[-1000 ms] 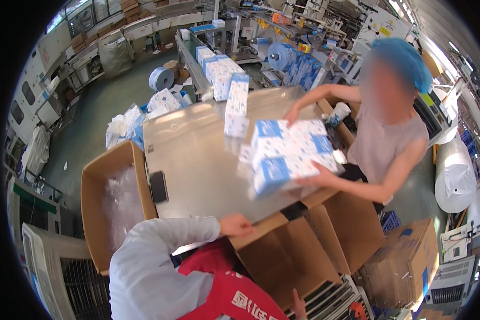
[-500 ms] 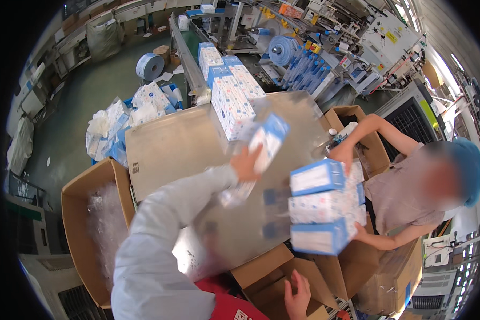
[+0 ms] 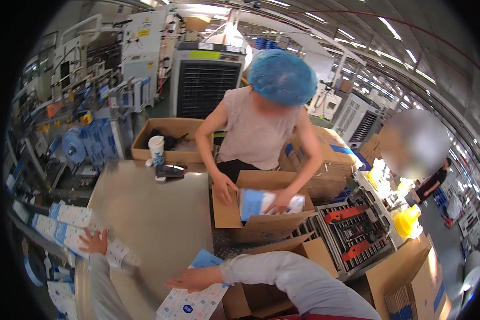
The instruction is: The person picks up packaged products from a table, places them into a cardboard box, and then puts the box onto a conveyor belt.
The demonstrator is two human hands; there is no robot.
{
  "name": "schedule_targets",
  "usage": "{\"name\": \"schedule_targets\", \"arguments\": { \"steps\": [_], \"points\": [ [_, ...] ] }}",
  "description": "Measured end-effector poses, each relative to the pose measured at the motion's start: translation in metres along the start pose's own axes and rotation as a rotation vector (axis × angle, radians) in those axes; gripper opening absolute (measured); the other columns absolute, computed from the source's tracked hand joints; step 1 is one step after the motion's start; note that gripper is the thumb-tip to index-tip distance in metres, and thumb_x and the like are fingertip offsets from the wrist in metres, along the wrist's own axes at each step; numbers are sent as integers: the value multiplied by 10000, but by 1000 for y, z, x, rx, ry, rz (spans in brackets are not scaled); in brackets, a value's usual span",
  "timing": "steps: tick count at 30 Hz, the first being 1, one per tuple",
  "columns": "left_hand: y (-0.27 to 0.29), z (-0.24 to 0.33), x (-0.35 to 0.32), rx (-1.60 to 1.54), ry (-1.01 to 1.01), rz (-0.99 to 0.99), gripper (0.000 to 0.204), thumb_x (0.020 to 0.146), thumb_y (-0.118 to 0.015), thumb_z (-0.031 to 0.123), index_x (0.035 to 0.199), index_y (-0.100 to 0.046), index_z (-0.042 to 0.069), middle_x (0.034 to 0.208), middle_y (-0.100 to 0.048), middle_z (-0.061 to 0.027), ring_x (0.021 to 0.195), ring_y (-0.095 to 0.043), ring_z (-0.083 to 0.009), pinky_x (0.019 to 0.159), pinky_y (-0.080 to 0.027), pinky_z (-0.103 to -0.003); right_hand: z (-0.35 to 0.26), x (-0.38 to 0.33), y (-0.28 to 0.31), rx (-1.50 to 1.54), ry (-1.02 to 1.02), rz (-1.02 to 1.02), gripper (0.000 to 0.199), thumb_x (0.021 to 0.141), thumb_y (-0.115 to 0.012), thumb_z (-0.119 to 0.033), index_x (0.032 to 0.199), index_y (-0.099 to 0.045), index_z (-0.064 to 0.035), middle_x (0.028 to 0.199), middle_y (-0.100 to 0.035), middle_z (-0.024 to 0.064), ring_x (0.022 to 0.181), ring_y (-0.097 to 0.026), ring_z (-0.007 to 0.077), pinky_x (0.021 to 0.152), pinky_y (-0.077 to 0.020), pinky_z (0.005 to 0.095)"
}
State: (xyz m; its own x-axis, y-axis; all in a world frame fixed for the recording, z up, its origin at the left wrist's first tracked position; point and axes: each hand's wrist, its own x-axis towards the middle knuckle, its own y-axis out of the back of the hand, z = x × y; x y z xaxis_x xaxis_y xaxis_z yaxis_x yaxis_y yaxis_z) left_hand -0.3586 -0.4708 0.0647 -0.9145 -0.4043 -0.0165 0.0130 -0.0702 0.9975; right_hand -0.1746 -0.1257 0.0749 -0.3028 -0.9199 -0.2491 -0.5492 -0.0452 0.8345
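Observation:
My left hand [image 3: 94, 242] lies with spread fingers on a row of white, patterned tissue packs [image 3: 64, 234] with blue ends, at the table's left edge. Nearer to me, my right hand [image 3: 195, 279] rests with outstretched fingers on top of a tissue pack [image 3: 189, 305] at the table's front right. Its blue end [image 3: 206, 259] shows beyond the hand; my right forearm crosses above an open carton [image 3: 261, 298]. Opposite me, a co-worker in a blue hair net has both hands at another carton [image 3: 266, 230], pressing on the packs [image 3: 252, 204] inside it.
The metal table [image 3: 154, 213] bears a dark phone-like object [image 3: 170, 171] and a white cup [image 3: 156, 148] near its far edge. Behind it stands a carton [image 3: 170, 128]. A roller conveyor [image 3: 352, 234] with red parts runs at the right; machinery fills the left.
The view has swung to the right. My left hand has let go of the single pack and lies on the row. My right hand has come onto a pack. The co-worker's packs are now inside a carton.

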Motion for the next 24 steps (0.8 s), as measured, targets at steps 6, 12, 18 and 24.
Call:
{"name": "schedule_targets", "arguments": {
  "steps": [6,12,18,24],
  "points": [
    [-29,-50,-96,-2,-211,66,453,892,-555,488,1218,-562,175,1584,-165,-116,1445,-114,-419,1034,-123,-742,-22,-1,-60,-10,-29,356,1022,685,-729,-516,1435,-285,18,1483,-259,289,1427,-125,445,1140,-42,608],
    [-37,-89,-145,-383,-299,447,734,768,-719,403,1382,-395,164,1536,-199,-237,1405,-190,-456,1094,-198,-620,-90,-29,-132,48,183,357,1247,606,-584,-806,1487,-205,-9,1562,-87,252,1450,-8,436,1076,24,702],
    [-50,-79,-103,-768,-29,70,1189,611,-813,302,1544,-81,215,1423,-288,-379,1274,-400,-477,1078,-342,-479,-66,-14,-139,-423,337,544,1084,535,-742,-581,1367,-379,11,1462,-297,276,1403,-196,448,1109,-97,647],
    [28,-63,-236,-635,-389,-316,1159,594,-794,244,1533,-129,108,1254,-468,-267,1182,-482,-420,992,-429,-430,-64,18,7,491,247,-460,914,555,-786,-299,1368,-425,-89,1233,-480,204,1191,-438,391,1026,-324,479]
  ]
}}
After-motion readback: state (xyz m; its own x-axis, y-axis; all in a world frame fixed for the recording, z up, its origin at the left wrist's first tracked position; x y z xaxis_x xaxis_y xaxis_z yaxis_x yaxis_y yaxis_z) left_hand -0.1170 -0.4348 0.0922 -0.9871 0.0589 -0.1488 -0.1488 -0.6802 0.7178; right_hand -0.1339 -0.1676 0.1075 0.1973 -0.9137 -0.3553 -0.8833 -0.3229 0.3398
